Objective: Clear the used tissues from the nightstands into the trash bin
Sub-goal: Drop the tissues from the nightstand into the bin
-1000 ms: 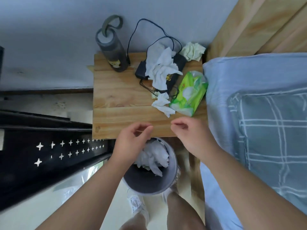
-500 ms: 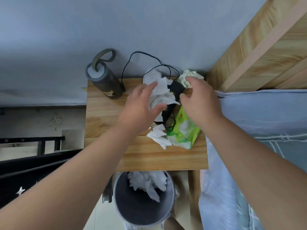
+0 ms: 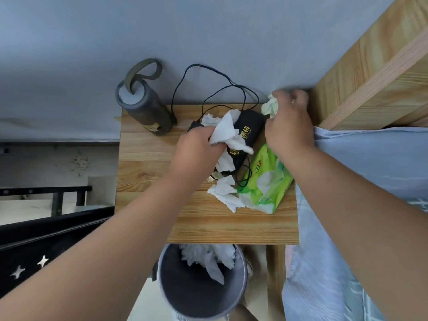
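Head view: both hands on used tissues around the black glasses case (image 3: 251,122) on the nightstand surface (image 3: 148,158).
Left hand (image 3: 196,147), fingers curled, grips a white tissue (image 3: 225,130) lying over the case's left end. Right hand (image 3: 287,126), fingers curled, pinches a crumpled pale tissue (image 3: 271,106) just right of the case, at the back corner. Loose tissue (image 3: 225,193) lies in front of the case, touching a green tissue pack (image 3: 266,181). Trash bin (image 3: 185,286) stands on the floor well in front of the case, with tissues inside. Bottle (image 3: 146,110) left of the case, cable (image 3: 185,82) behind it.
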Action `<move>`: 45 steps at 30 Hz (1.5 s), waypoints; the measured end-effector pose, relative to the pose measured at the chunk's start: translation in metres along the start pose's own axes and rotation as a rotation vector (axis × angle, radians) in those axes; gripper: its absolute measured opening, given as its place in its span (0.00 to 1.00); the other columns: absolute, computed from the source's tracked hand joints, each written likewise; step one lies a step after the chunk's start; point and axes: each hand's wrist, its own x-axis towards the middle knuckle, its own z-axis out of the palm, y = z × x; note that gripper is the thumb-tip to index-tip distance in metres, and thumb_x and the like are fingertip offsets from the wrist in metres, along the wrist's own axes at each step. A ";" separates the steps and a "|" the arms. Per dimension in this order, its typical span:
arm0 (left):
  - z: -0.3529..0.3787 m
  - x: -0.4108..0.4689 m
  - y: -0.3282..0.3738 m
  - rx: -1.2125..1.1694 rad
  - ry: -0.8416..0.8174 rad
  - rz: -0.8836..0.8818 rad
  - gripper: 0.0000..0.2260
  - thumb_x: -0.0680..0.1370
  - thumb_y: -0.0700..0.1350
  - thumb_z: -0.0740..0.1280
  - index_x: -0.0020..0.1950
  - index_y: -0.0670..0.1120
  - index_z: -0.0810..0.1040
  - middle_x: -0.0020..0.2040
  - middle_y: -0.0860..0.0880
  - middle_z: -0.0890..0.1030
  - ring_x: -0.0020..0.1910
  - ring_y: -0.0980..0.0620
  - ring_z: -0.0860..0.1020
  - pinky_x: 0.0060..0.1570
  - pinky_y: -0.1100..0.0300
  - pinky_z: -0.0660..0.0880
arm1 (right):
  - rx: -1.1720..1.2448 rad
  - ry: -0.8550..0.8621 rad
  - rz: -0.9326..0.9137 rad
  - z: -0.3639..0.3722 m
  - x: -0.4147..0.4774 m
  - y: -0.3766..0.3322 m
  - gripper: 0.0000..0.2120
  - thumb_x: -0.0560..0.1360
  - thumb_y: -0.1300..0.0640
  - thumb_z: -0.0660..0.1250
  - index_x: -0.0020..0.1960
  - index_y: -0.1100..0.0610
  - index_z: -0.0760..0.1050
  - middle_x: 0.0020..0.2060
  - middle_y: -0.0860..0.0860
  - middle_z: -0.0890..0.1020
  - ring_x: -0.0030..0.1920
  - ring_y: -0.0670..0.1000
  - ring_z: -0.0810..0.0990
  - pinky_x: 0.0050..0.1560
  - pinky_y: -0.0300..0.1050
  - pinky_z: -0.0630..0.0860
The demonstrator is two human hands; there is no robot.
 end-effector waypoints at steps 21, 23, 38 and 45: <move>-0.055 -0.127 -0.019 -0.545 0.243 -0.108 0.20 0.79 0.35 0.61 0.48 0.60 0.82 0.40 0.61 0.85 0.37 0.67 0.80 0.36 0.73 0.76 | 0.280 0.242 -0.079 -0.054 -0.109 -0.023 0.11 0.79 0.56 0.68 0.59 0.56 0.72 0.50 0.47 0.78 0.41 0.51 0.77 0.38 0.40 0.65; -0.054 -0.149 -0.027 -0.554 0.224 -0.115 0.19 0.78 0.36 0.62 0.48 0.60 0.83 0.41 0.58 0.85 0.38 0.67 0.80 0.37 0.73 0.76 | 0.369 0.213 -0.048 -0.056 -0.137 -0.023 0.20 0.79 0.54 0.69 0.70 0.50 0.71 0.54 0.44 0.77 0.41 0.44 0.79 0.40 0.32 0.70; 0.028 -0.268 -0.153 -0.515 -0.037 -0.497 0.10 0.83 0.43 0.66 0.49 0.56 0.84 0.31 0.61 0.81 0.26 0.62 0.74 0.27 0.68 0.70 | 0.519 -0.201 0.299 0.051 -0.339 0.035 0.08 0.75 0.48 0.64 0.53 0.43 0.78 0.43 0.46 0.85 0.44 0.51 0.85 0.45 0.55 0.83; 0.076 -0.262 -0.213 -0.395 -0.249 -0.597 0.09 0.73 0.53 0.64 0.41 0.61 0.84 0.35 0.55 0.83 0.32 0.52 0.77 0.37 0.56 0.73 | 0.435 -0.439 0.408 0.132 -0.353 0.067 0.07 0.76 0.50 0.62 0.52 0.42 0.76 0.44 0.46 0.84 0.43 0.51 0.85 0.45 0.59 0.84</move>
